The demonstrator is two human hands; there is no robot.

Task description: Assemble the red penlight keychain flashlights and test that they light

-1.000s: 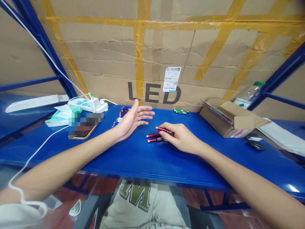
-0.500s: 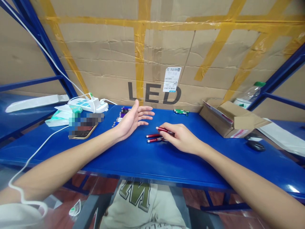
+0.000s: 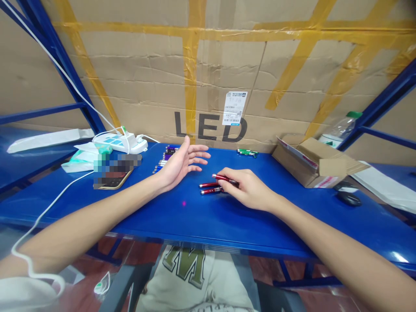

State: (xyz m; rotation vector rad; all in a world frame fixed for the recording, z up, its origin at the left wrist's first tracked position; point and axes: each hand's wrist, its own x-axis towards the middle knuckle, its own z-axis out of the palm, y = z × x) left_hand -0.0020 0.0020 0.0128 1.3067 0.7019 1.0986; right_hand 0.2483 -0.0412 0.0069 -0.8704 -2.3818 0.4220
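A red laser pointer [image 3: 224, 178] with a silver tip is pinched between the thumb and fingers of my right hand [image 3: 248, 188], its tip toward the left. Just under it, two more red laser pointers [image 3: 209, 185] lie on the blue table [image 3: 182, 225], their right ends partly hidden by my hand. A small pink-red light dot [image 3: 184, 203] shows on the tabletop to the left of them. My left hand [image 3: 178, 167] is held on edge with fingers stretched out and nothing in it. Behind it, a row of blue, purple, black and silver pens [image 3: 161, 164] is partly covered.
Green pens [image 3: 247, 153] lie at the table's back edge. An open cardboard box [image 3: 320, 162] and a black mouse [image 3: 348, 198] are at right. On the left are a phone [image 3: 113, 182], a tissue pack [image 3: 82, 158] and a white power strip [image 3: 123, 142] with cables. A large cardboard panel [image 3: 146, 82] stands behind.
A pink-red light dot has appeared on the tabletop. The held laser pointer has shifted very slightly to the left and down; my left hand has stayed put.
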